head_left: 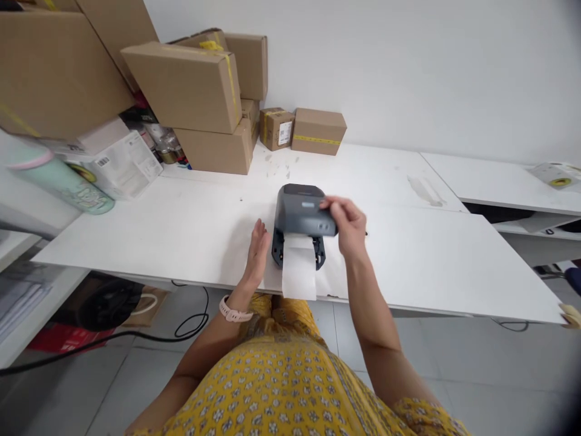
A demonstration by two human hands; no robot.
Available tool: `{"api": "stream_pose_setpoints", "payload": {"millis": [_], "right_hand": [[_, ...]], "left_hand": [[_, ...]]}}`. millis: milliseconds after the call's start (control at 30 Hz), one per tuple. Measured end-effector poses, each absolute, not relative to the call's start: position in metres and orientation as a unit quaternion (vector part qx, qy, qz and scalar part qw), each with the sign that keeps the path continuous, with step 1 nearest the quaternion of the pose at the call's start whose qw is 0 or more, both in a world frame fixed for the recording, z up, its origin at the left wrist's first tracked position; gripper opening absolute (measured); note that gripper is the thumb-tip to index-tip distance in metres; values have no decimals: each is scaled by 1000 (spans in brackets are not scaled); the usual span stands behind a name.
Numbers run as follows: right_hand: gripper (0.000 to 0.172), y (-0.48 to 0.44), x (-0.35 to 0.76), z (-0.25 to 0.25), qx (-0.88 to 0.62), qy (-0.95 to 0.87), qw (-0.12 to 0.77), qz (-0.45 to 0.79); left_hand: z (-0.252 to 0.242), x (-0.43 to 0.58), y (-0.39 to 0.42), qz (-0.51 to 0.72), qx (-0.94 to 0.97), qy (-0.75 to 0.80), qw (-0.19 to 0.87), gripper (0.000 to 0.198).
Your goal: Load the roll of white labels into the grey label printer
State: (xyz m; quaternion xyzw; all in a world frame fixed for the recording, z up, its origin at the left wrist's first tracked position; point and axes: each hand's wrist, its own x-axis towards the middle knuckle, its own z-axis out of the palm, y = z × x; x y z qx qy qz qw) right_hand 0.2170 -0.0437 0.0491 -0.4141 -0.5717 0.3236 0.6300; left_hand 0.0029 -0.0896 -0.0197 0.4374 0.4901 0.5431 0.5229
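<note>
**Currently: Printer Lid Partly Raised, Right Hand on Lid**

The label printer [297, 195] stands on the white table [408, 254], at the near edge, directly before the person. Its lid [299, 219] is up at the front, exposing part of the base; the paper strip [299, 275] lies in the base and runs out through the front opening. The rear interior is hidden by the lid.

Orientation: the opening faces the person. The long axis of the strip runs from the printer toward the person, roughly square to the table edge.

Right hand [350, 225]: fingers bent and closed on the lid's right edge; fingertips blurred. Left hand [258, 251]: just left of the printer, fingers straight and together, palm toward the housing, grasping nothing.

Directly behind the printer stand two small cartons [319, 131], banded with yellow tape; contents not visible. Behind it and to the left, stacked cardboard boxes [181, 91]; contents likewise hidden. Farther left of the printer, a mint bottle [84, 184] leans beside a white box [129, 163].
</note>
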Motion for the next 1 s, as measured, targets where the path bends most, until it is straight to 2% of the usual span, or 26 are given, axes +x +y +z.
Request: {"api": "stream_pose_setpoints", "payload": {"millis": [67, 100, 267, 367, 500, 600, 833, 1000], "right_hand": [[25, -68, 215, 27, -451, -586, 595, 315], [31, -75, 214, 17, -465, -581, 583, 326], [91, -83, 215, -13, -510, -431, 553, 499], [107, -85, 215, -17, -488, -368, 525, 592], [103, -87, 214, -18, -478, -346, 512, 624], [96, -87, 214, -20, -475, -357, 512, 620], [92, -88, 209, -29, -488, -353, 538, 591], [99, -88, 208, -35, -503, -378, 545, 554]], "left_hand": [[-14, 6, -85, 546, 437, 499, 512, 78], [-13, 9, -83, 537, 433, 506, 517, 79], [-11, 19, -82, 483, 371, 519, 600, 92], [-7, 16, -85, 457, 356, 530, 619, 98], [-2, 12, -85, 438, 374, 511, 638, 100], [-3, 17, -84, 448, 405, 495, 625, 96], [-11, 23, -86, 477, 437, 475, 596, 86], [-15, 21, -86, 486, 458, 473, 575, 81]]}}
